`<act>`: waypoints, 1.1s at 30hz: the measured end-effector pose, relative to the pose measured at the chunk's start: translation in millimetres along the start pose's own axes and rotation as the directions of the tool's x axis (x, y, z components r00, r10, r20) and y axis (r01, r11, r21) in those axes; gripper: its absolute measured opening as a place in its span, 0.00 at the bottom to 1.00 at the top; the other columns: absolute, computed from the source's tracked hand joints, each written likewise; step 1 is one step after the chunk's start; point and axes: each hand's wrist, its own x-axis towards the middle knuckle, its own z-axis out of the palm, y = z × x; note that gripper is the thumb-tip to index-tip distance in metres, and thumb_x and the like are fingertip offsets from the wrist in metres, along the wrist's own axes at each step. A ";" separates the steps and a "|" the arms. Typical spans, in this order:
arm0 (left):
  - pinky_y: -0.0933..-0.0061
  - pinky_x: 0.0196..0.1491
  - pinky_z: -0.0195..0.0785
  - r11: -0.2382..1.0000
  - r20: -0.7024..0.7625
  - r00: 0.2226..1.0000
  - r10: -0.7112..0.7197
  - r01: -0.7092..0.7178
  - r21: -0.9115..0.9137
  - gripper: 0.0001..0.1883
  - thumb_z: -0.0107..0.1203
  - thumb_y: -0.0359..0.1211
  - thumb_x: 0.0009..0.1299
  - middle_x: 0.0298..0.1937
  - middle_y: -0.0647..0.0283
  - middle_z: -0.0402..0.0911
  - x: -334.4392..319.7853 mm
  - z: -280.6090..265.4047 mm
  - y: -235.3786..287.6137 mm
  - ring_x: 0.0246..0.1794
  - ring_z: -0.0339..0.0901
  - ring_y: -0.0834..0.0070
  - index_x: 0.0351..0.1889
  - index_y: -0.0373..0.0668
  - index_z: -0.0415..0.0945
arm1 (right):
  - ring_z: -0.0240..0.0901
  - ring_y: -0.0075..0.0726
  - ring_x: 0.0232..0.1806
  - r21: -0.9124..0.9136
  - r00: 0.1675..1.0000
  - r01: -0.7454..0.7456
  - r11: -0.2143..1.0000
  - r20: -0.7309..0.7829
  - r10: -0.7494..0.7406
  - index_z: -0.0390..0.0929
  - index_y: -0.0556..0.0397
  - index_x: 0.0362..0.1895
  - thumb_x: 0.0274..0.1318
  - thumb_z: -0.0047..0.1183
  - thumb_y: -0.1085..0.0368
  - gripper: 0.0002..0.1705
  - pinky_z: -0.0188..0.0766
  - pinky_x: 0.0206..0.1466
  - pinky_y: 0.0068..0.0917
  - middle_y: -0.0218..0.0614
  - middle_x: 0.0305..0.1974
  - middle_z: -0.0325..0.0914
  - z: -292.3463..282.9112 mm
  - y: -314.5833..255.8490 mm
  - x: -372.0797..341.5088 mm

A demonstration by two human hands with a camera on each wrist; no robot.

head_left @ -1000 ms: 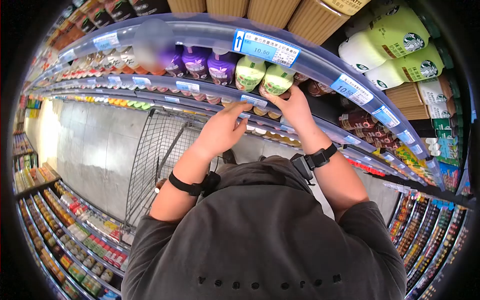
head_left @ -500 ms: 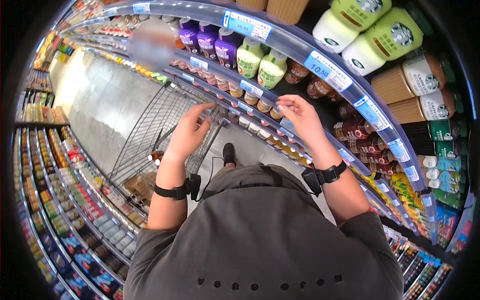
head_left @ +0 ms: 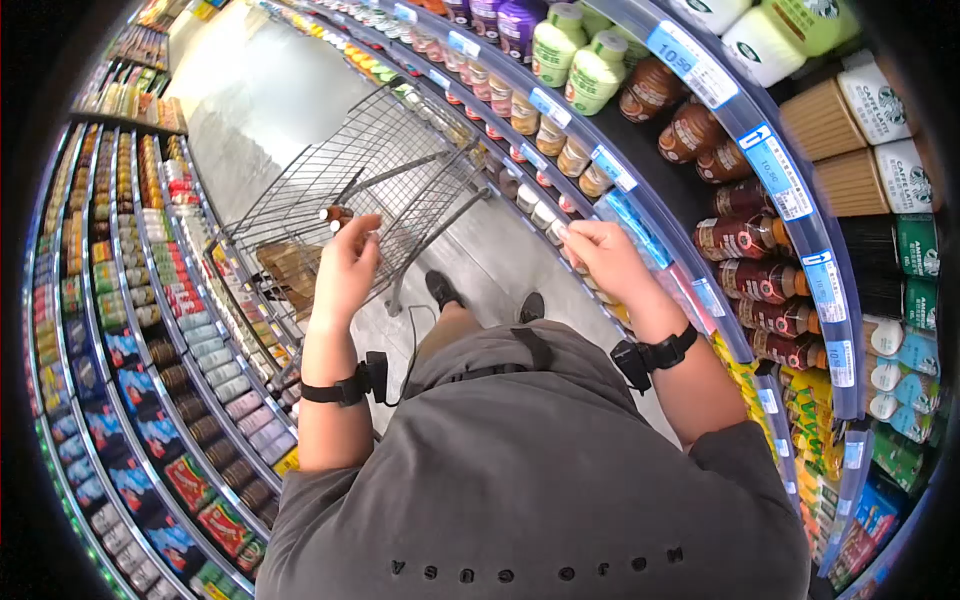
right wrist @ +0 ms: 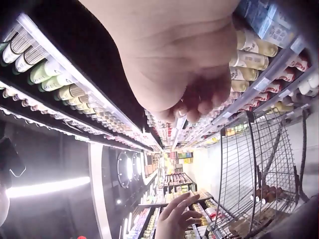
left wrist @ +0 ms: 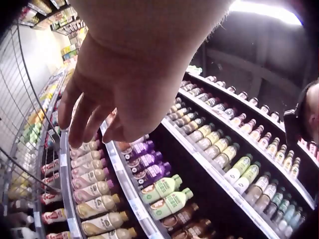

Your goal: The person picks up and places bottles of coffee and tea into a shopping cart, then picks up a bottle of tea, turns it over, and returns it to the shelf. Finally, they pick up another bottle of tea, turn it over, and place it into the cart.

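In the head view my left hand (head_left: pixel 347 268) hangs over the near part of the wire cart (head_left: pixel 400 185), fingers loosely bent, holding nothing. My right hand (head_left: pixel 610 262), empty with its fingers loosely curled, is in front of the shelf edge, left of brown bottles (head_left: pixel 690 131). Two green-labelled bottles (head_left: pixel 596 75) stand on the shelf beyond it. The left wrist view has my left hand (left wrist: pixel 119 94) above rows of bottles, its fingers hanging down. In the right wrist view the fingers of my right hand (right wrist: pixel 184 64) bend inward.
Inside the cart lie brown-capped bottles (head_left: pixel 336 216) and a brown package (head_left: pixel 290 275). Shelves of drinks curve along the right, with price tags (head_left: pixel 692 64) on their edges. More stocked shelves (head_left: pixel 190 330) line the left. Grey floor (head_left: pixel 460 260) shows around the feet.
My right hand has let go of the green-labelled bottle and drawn back from the shelf. My left hand has moved away from the shelf to above the cart. The view has turned toward the cart.
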 end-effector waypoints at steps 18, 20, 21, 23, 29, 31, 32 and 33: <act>0.78 0.33 0.71 0.976 -0.311 0.928 -0.204 0.166 -0.144 0.13 0.50 0.29 0.80 0.49 0.62 0.86 -97.3 -167.6 -159.2 0.30 0.81 0.79 0.59 0.37 0.77 | 0.49 0.17 0.23 -0.179 0.984 0.008 0.984 0.174 0.024 0.61 0.51 0.19 0.73 0.55 0.52 0.30 0.50 0.26 0.27 0.19 0.19 0.55 173.1 -22.3 53.1; 0.78 0.32 0.70 0.969 -0.328 0.915 -0.236 0.195 -0.154 0.15 0.51 0.30 0.79 0.50 0.61 0.86 -114.2 -187.5 -185.9 0.30 0.82 0.79 0.60 0.38 0.77 | 0.49 0.17 0.23 -0.214 0.978 0.003 0.977 0.206 0.042 0.61 0.51 0.19 0.73 0.56 0.52 0.30 0.50 0.26 0.28 0.19 0.19 0.55 203.1 -35.3 62.2; 0.78 0.32 0.70 0.965 -0.342 0.907 -0.247 0.199 -0.170 0.15 0.51 0.30 0.79 0.50 0.61 0.86 -121.9 -196.1 -197.9 0.30 0.82 0.79 0.60 0.38 0.77 | 0.49 0.18 0.24 -0.237 0.974 -0.008 0.971 0.218 0.061 0.61 0.52 0.19 0.73 0.56 0.53 0.30 0.50 0.26 0.28 0.19 0.19 0.55 217.3 -41.8 67.8; 0.77 0.32 0.70 0.952 -0.342 0.893 -0.294 0.241 -0.188 0.15 0.52 0.30 0.79 0.51 0.61 0.86 -134.1 -212.3 -221.1 0.30 0.82 0.79 0.61 0.40 0.77 | 0.51 0.18 0.23 -0.293 0.970 0.047 0.955 0.241 0.026 0.62 0.51 0.19 0.73 0.55 0.53 0.29 0.52 0.26 0.27 0.20 0.18 0.57 243.5 -48.0 82.2; 0.75 0.37 0.74 0.951 -0.373 0.880 -0.294 0.229 -0.209 0.16 0.53 0.32 0.78 0.50 0.60 0.87 -164.5 -247.3 -280.3 0.30 0.82 0.78 0.62 0.39 0.77 | 0.62 0.19 0.23 -0.209 0.966 -0.072 0.975 0.228 0.120 0.70 0.49 0.23 0.76 0.49 0.54 0.24 0.60 0.29 0.23 0.23 0.20 0.68 319.4 -62.1 113.9; 0.70 0.36 0.73 0.959 -0.376 0.888 -0.266 0.205 -0.195 0.16 0.54 0.31 0.77 0.47 0.57 0.87 -170.7 -254.8 -289.4 0.26 0.77 0.76 0.61 0.41 0.77 | 0.64 0.20 0.24 -0.206 0.956 -0.088 0.975 0.256 0.140 0.70 0.50 0.26 0.77 0.48 0.55 0.22 0.63 0.30 0.23 0.24 0.22 0.69 341.1 -64.1 122.8; 0.70 0.36 0.72 0.957 -0.370 0.886 -0.278 0.224 -0.183 0.16 0.55 0.31 0.76 0.47 0.57 0.88 -172.8 -258.3 -292.7 0.26 0.77 0.76 0.61 0.41 0.77 | 0.65 0.20 0.24 -0.203 0.952 -0.074 0.976 0.276 0.130 0.70 0.49 0.26 0.78 0.47 0.55 0.22 0.63 0.31 0.22 0.23 0.22 0.68 350.1 -63.1 126.3; 0.70 0.36 0.72 0.954 -0.365 0.886 -0.287 0.231 -0.191 0.16 0.55 0.31 0.76 0.47 0.57 0.88 -174.7 -261.2 -299.1 0.26 0.77 0.76 0.61 0.41 0.77 | 0.65 0.19 0.24 -0.200 0.948 -0.064 0.978 0.293 0.122 0.70 0.48 0.27 0.78 0.46 0.55 0.21 0.63 0.31 0.21 0.22 0.22 0.68 359.1 -64.9 127.3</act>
